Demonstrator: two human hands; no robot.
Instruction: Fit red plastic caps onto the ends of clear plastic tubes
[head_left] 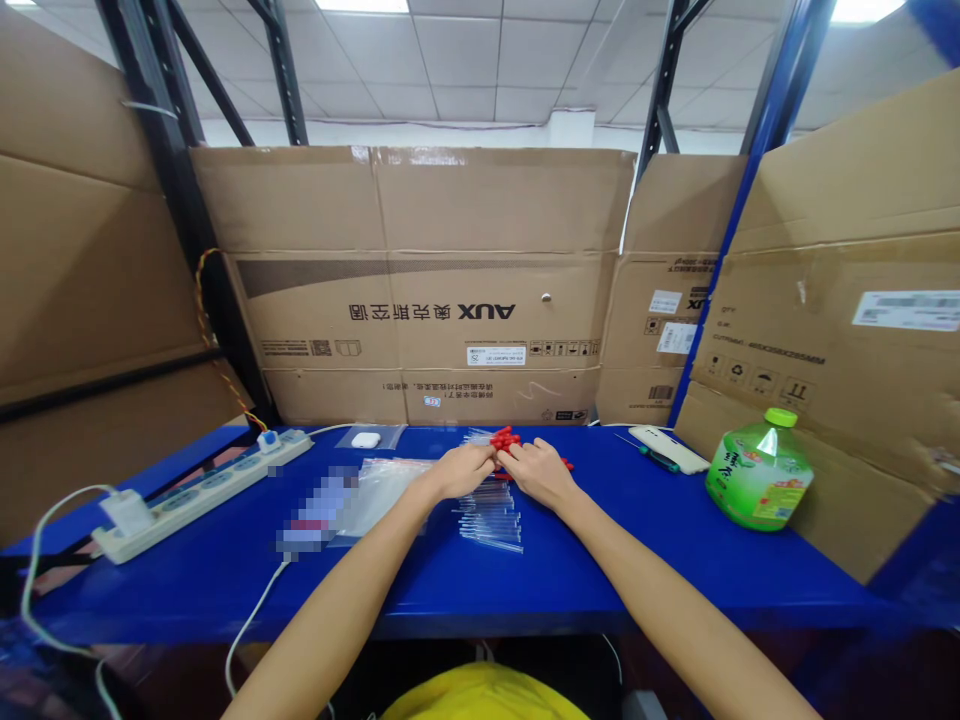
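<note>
My left hand [466, 470] is closed, its fingertips pinched together over the middle of the table. Beside it, my right hand [538, 472] is also closed, and the fingertips of both hands meet. Whatever they pinch is hidden or too small to make out. Just beyond the fingers lies a pile of small red pieces [506, 437], with a few more partly covered by my right hand. Thin transparent tubes [491, 518] lie in a loose row below my hands, and several others show past my left hand.
The blue table [585, 570] holds transparent plastic bags [386, 490] and a blurred-out phone-like item [319, 508] on the left. A power strip [202, 500] runs along that side. At right are a screwdriver [660, 458], a pale flat object [671, 448] and a green bottle [759, 470]. Cardboard walls [435, 210] enclose the table.
</note>
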